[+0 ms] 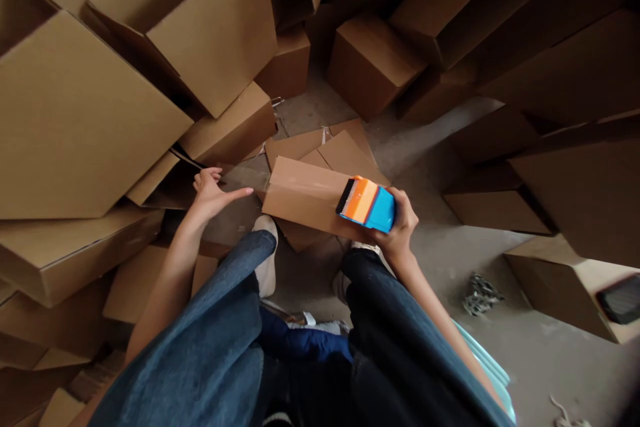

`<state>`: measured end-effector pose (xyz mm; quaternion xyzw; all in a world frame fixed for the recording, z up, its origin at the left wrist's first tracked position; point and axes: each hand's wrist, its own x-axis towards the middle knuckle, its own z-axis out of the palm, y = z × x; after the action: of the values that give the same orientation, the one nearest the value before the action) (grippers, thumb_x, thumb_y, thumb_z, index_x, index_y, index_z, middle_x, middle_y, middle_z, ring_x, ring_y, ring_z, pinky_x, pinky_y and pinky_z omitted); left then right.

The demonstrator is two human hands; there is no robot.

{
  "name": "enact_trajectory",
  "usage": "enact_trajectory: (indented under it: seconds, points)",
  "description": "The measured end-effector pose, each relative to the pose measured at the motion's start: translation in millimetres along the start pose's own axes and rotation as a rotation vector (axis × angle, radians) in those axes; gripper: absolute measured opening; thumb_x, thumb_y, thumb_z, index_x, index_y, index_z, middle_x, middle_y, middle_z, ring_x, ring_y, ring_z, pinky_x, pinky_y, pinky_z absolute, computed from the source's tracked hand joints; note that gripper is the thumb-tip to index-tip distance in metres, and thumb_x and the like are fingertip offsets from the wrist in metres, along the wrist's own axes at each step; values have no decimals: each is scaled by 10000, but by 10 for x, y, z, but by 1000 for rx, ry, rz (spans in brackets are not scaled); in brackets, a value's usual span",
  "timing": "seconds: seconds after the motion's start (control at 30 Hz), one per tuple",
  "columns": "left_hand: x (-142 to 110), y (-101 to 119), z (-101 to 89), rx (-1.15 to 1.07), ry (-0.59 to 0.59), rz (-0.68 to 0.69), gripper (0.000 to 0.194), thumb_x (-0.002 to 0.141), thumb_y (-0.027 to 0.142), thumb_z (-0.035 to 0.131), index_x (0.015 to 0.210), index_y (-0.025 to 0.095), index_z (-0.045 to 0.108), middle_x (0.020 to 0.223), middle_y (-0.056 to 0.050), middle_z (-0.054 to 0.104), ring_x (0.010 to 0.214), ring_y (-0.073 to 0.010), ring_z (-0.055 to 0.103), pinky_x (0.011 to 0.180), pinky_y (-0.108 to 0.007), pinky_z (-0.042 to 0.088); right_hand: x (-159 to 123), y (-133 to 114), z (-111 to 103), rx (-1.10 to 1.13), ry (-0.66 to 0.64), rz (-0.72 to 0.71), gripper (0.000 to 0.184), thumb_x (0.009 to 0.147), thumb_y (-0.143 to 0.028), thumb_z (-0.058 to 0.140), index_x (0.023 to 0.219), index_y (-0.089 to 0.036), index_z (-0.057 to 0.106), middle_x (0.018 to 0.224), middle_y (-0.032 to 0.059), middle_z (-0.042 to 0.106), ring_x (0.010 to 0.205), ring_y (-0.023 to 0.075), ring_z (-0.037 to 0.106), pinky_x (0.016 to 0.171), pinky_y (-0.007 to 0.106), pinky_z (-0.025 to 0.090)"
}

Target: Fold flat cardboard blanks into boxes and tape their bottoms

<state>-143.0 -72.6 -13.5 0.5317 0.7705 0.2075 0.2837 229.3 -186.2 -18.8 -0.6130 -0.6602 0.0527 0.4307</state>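
Observation:
My right hand (404, 221) is wrapped round an orange and blue tape dispenser (369, 203). The dispenser's dark toothed edge points left, above the right part of a closed cardboard box (305, 190). A shiny clear strip runs along the top of this box. To the left of the box, my left hand (210, 193) is spread, its thumb stretched towards the box's left end and its fingers bent upward. Something clear and faint shows between this hand and the box; I cannot tell whether the hand touches it. Flattened cardboard (350, 150) lies under and behind the box.
Large cardboard boxes (75, 127) crowd the left, and more boxes (375, 60) stand at the back and right. A dark phone-like object (620, 298) rests on a box at right. Crumpled grey material (481, 295) lies on the concrete floor near a turquoise plastic edge (487, 367).

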Motion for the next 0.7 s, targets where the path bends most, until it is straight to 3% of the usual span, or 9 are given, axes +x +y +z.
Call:
enact_trajectory:
  seconds: [0.17,0.3,0.4,0.53,0.7]
  points:
    - [57,-46,-55,-155,-95,-70,802,420,392,943,1088,252,520,1152,-83,483,1201,-317,523,1013,-477,469,19,-25,-5,0,-20,-5,474,728,-391,570,1177,-247,525,938,61,623,771,244,601,676,390,484]
    - [62,30,3,-173,-47,-151,760,461,535,916,1050,257,523,1154,-90,470,1250,-364,492,1098,-539,378,34,-50,-10,-15,-44,1,481,714,-379,563,1175,-248,519,954,60,626,780,249,605,688,389,479]
    - [42,141,36,-141,-16,-193,875,420,575,926,1099,231,495,1254,-132,418,1319,-390,426,1131,-529,343,55,-72,-14,-24,-79,-9,495,695,-365,569,1175,-253,517,947,53,619,792,259,605,694,388,472]
    - [20,239,31,-70,-13,-179,1005,370,554,956,1158,156,477,1343,-221,360,1375,-445,329,1132,-544,306,78,-92,-9,-34,-109,-27,501,693,-353,567,1181,-254,516,949,55,611,798,265,600,692,388,466]
    - [32,256,65,-33,-2,-125,959,389,549,950,1114,118,492,1323,-252,384,1385,-494,263,1078,-577,299,78,-110,3,-40,-106,-37,496,694,-331,568,1182,-249,525,927,51,595,780,256,584,680,378,454]
